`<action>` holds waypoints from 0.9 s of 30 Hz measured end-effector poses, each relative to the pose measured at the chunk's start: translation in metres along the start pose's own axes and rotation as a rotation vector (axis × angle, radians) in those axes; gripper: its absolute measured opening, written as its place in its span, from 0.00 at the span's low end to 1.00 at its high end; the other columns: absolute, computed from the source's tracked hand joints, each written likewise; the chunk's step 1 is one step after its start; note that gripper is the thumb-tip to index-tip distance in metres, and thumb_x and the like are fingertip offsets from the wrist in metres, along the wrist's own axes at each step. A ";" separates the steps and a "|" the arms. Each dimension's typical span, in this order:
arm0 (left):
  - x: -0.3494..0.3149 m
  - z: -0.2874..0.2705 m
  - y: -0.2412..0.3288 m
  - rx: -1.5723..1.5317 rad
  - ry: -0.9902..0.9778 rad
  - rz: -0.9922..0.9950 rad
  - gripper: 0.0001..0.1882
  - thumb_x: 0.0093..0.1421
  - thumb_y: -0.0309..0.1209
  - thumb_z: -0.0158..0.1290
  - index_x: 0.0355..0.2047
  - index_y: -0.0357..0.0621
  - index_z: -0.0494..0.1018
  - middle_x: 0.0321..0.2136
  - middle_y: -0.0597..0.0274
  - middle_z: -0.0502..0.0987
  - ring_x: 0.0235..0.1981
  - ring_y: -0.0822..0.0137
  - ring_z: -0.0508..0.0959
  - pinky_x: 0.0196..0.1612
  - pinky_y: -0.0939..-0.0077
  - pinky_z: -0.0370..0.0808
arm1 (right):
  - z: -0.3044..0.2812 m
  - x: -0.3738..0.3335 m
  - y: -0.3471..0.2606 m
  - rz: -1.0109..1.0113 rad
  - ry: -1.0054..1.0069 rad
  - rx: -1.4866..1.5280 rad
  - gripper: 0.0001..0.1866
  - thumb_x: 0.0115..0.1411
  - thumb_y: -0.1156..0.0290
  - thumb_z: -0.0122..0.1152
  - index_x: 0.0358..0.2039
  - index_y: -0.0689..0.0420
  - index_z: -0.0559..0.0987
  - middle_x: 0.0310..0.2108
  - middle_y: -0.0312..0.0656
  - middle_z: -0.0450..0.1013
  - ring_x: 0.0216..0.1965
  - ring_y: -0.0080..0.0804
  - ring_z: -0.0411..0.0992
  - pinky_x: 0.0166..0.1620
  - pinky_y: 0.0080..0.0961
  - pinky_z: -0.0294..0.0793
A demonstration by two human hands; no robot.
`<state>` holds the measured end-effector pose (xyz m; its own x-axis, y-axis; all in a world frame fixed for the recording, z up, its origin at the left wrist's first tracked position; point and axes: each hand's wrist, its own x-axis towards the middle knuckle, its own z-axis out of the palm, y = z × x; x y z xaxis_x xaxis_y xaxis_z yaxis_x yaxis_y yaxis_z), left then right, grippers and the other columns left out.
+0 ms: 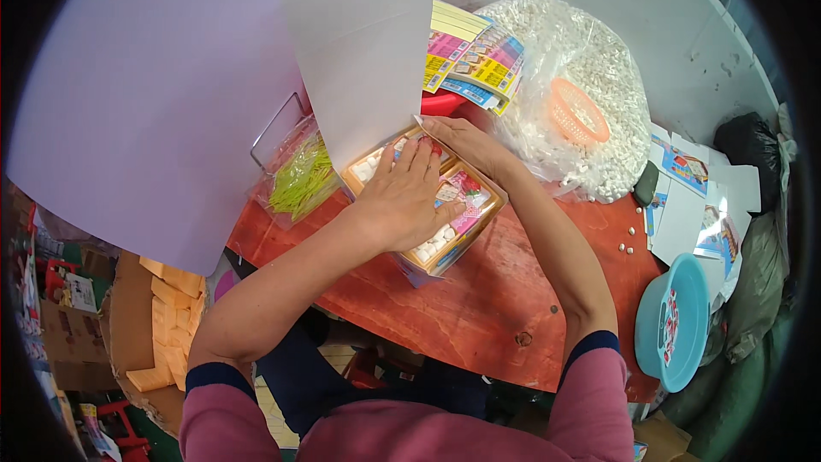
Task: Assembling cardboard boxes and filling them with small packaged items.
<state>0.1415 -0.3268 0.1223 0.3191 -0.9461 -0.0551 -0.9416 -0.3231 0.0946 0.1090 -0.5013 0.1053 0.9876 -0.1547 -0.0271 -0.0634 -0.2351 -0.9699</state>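
Observation:
An open cardboard box with a tan rim sits on the red-brown table, filled with small white pieces and topped by a pink printed card. My left hand lies flat on the contents, fingers spread, pressing down. My right hand rests at the box's far edge, fingertips touching the lower corner of a large white sheet that stands up behind the box. Whether the right hand pinches that sheet is hidden.
A clear bag of white pellets holds an orange basket. Colourful printed cards lie behind the box, a clear tub of green strips to the left. A blue basin and paper sheets sit right. Yellow blocks fill a carton below left.

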 end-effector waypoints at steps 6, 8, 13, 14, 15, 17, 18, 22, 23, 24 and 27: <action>-0.002 0.003 -0.003 -0.038 0.066 0.013 0.42 0.64 0.57 0.31 0.62 0.27 0.48 0.64 0.38 0.48 0.67 0.49 0.45 0.67 0.55 0.38 | -0.010 0.001 -0.014 0.294 -0.090 0.280 0.26 0.66 0.51 0.46 0.50 0.61 0.72 0.46 0.39 0.71 0.44 0.21 0.68 0.46 0.23 0.71; -0.001 0.002 0.000 -0.045 0.091 0.038 0.42 0.64 0.56 0.31 0.62 0.26 0.49 0.63 0.38 0.49 0.67 0.49 0.46 0.67 0.55 0.38 | -0.014 -0.001 -0.009 0.305 -0.108 0.319 0.28 0.65 0.49 0.46 0.52 0.61 0.71 0.47 0.41 0.70 0.44 0.23 0.69 0.44 0.24 0.72; -0.002 0.001 0.004 -0.026 0.091 0.048 0.42 0.63 0.56 0.32 0.61 0.25 0.50 0.63 0.37 0.49 0.66 0.48 0.46 0.67 0.55 0.38 | -0.020 0.005 -0.019 -0.111 -0.031 -1.049 0.18 0.61 0.58 0.51 0.39 0.62 0.74 0.32 0.50 0.76 0.36 0.39 0.76 0.39 0.30 0.75; -0.002 0.001 0.004 -0.022 0.088 0.049 0.42 0.63 0.56 0.32 0.61 0.25 0.50 0.63 0.37 0.49 0.66 0.48 0.46 0.67 0.56 0.38 | -0.014 0.004 -0.019 -0.110 -0.033 -1.051 0.18 0.61 0.58 0.51 0.39 0.62 0.74 0.32 0.50 0.76 0.36 0.39 0.76 0.39 0.30 0.75; -0.002 0.003 0.004 -0.025 0.089 0.049 0.42 0.63 0.56 0.32 0.61 0.25 0.50 0.63 0.37 0.49 0.66 0.48 0.46 0.67 0.56 0.38 | -0.003 0.003 -0.018 -0.065 0.113 -1.177 0.14 0.58 0.63 0.52 0.35 0.63 0.75 0.30 0.51 0.76 0.34 0.43 0.76 0.37 0.32 0.76; -0.003 0.004 0.003 -0.039 0.116 0.030 0.42 0.64 0.56 0.31 0.61 0.25 0.49 0.63 0.37 0.48 0.67 0.48 0.46 0.67 0.56 0.38 | 0.019 0.003 -0.023 -0.028 0.252 -1.304 0.10 0.55 0.69 0.52 0.31 0.63 0.75 0.28 0.51 0.75 0.31 0.46 0.77 0.35 0.35 0.77; -0.002 0.003 0.003 -0.045 0.118 0.030 0.42 0.64 0.56 0.31 0.61 0.25 0.49 0.63 0.37 0.48 0.67 0.48 0.46 0.67 0.56 0.38 | 0.028 0.003 -0.027 -0.016 0.251 -1.415 0.11 0.54 0.68 0.53 0.31 0.64 0.75 0.28 0.52 0.75 0.31 0.47 0.77 0.35 0.36 0.77; -0.003 0.007 -0.001 -0.015 0.123 0.038 0.42 0.64 0.55 0.33 0.62 0.25 0.48 0.63 0.36 0.48 0.67 0.45 0.45 0.67 0.53 0.40 | 0.021 -0.001 -0.025 -0.084 0.261 -1.335 0.10 0.56 0.69 0.52 0.33 0.63 0.72 0.25 0.53 0.75 0.32 0.46 0.77 0.34 0.39 0.75; -0.002 0.009 0.000 -0.019 0.173 0.040 0.42 0.64 0.55 0.33 0.62 0.25 0.47 0.63 0.36 0.48 0.67 0.46 0.45 0.67 0.53 0.39 | 0.013 -0.004 -0.024 -0.081 0.259 -1.341 0.10 0.56 0.69 0.52 0.33 0.63 0.72 0.25 0.53 0.75 0.32 0.46 0.77 0.34 0.39 0.75; -0.002 0.010 0.000 -0.025 0.176 0.040 0.42 0.64 0.55 0.33 0.62 0.25 0.47 0.63 0.36 0.48 0.67 0.46 0.45 0.67 0.53 0.39 | 0.004 -0.006 -0.024 -0.174 0.168 -1.108 0.10 0.55 0.69 0.53 0.36 0.61 0.73 0.26 0.53 0.75 0.33 0.45 0.77 0.35 0.39 0.75; -0.002 0.005 0.003 -0.003 0.111 0.048 0.43 0.64 0.56 0.32 0.62 0.25 0.47 0.63 0.36 0.48 0.67 0.46 0.45 0.67 0.54 0.39 | -0.020 -0.005 -0.009 -0.211 0.119 -0.912 0.14 0.55 0.71 0.53 0.42 0.59 0.73 0.27 0.52 0.75 0.33 0.45 0.76 0.37 0.40 0.75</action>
<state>0.1378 -0.3258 0.1177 0.2842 -0.9569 0.0595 -0.9557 -0.2778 0.0976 0.1015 -0.5171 0.1187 0.9736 -0.1079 0.2011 -0.0223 -0.9220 -0.3865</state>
